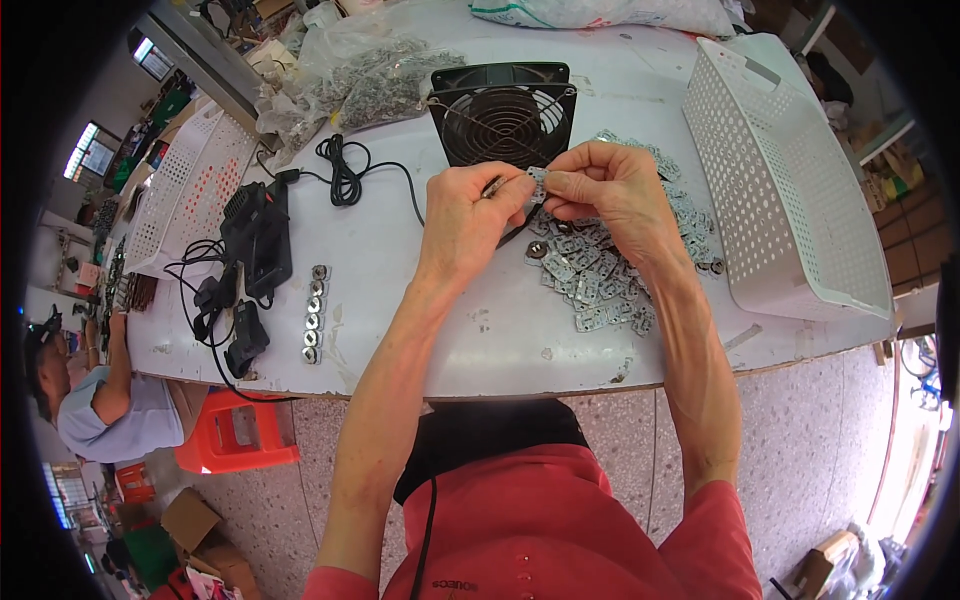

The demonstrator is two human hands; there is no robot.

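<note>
In front of the fan, my two hands meet above the table. My right hand (620, 195) pinches a small silvery metal plate with holes (537, 184) between thumb and fingers. Closed in a pinch, my left hand (465, 215) has its thumb tip at the plate's left side. A small dark and silvery metal part (492, 187) shows between its fingers; its full shape is hidden. Below and beside my right hand spreads a heap of similar metal plates (590, 265). A dark round piece (537, 249) lies at the heap's left edge.
A black fan (503, 112) stands beyond my hands. White perforated baskets (775, 190) sit right and left. Left of my forearm lie a row of round metal parts (315, 315), black corded devices (255, 240) and a coiled cable (342, 172). A person (110, 400) sits far left.
</note>
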